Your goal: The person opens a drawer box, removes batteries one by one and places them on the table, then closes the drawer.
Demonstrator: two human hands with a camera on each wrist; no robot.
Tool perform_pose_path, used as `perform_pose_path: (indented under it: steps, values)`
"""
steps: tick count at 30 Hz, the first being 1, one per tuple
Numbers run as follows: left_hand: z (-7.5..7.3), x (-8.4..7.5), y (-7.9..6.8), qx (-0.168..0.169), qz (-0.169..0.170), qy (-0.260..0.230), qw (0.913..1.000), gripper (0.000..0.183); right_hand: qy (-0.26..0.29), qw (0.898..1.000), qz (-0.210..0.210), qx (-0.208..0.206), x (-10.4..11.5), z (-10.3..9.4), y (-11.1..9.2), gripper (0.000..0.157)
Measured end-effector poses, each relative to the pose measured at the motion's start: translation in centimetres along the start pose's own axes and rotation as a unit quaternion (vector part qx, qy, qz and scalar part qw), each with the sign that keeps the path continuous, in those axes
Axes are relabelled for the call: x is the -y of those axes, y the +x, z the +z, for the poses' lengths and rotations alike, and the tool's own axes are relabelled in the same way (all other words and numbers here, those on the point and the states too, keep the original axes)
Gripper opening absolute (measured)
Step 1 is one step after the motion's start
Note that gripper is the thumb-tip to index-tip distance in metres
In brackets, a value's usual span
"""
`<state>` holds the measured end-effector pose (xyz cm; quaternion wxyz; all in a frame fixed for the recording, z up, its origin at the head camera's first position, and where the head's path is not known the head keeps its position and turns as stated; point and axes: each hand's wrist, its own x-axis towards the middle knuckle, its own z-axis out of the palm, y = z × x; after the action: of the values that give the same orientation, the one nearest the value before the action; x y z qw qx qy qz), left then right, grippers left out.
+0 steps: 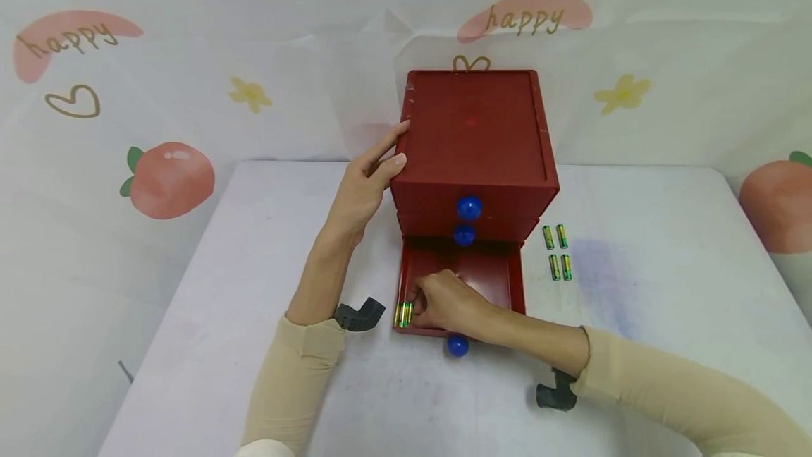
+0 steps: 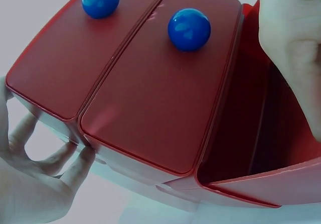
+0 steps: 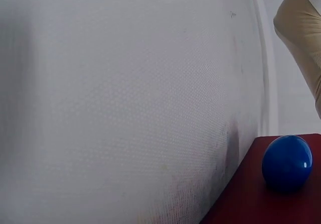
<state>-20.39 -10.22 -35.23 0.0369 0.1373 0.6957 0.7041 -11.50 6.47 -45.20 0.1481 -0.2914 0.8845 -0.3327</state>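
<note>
A red drawer cabinet (image 1: 472,129) with blue knobs stands on the white table, its bottom drawer (image 1: 517,281) pulled out. My left hand (image 1: 355,196) rests against the cabinet's left side, thumb and fingers spread; in the left wrist view the left hand (image 2: 35,184) touches that side too. Inside the drawer, my right hand (image 1: 450,305) reaches to the front left corner, its curled fingers pinching a green-and-gold battery, partly hidden by the fingers. Beside it, upright in the head view, lie batteries (image 1: 402,314) in a row along the drawer's left wall.
Several more batteries (image 1: 556,252) lie in two rows on the table to the right of the cabinet. The drawer's blue knob (image 1: 458,345) sticks out at the front. The two upper drawers (image 2: 155,88) are closed. A patterned white cloth (image 1: 317,55) hangs behind.
</note>
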Motion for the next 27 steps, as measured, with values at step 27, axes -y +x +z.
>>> perform_pose_path:
  steps: [27]
  values:
    - [0.11, 0.05, 0.05, -0.001, 0.007, -0.003, 1.0, 0.044, 0.008, 1.0, 0.007, -0.022, -0.4, -0.21, 0.22, 0.03]
